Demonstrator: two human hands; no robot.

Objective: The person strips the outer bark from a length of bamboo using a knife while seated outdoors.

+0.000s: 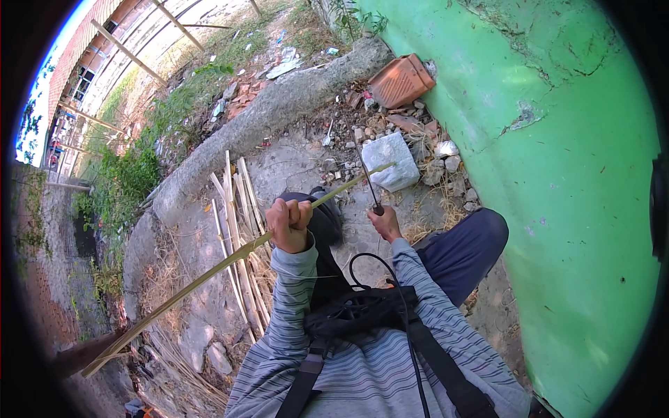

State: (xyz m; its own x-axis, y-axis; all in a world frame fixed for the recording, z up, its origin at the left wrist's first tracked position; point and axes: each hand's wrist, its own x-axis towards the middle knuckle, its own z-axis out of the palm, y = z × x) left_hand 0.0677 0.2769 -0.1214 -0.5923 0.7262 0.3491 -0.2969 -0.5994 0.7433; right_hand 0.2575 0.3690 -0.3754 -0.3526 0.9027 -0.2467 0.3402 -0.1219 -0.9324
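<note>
My left hand [290, 224] is closed around a long, flat greenish bamboo strip [202, 276], which runs from the lower left up to the right. The strip's far end lies over a pale square stone block [394, 178] on the ground. In my right hand [385, 224] is the dark handle of a long, thin-bladed knife [370, 185], its blade pointing away from me. The blade crosses the strip close to the block; whether it touches the strip I cannot tell.
Split bamboo strips [240, 230] lie in a pile on the left. A green wall [571, 209] rises on the right, with an orange hollow brick [401, 81] and rubble beside it. A thick grey raised ridge [279, 101] curves across the far side. A black cable [380, 256] hangs at my front.
</note>
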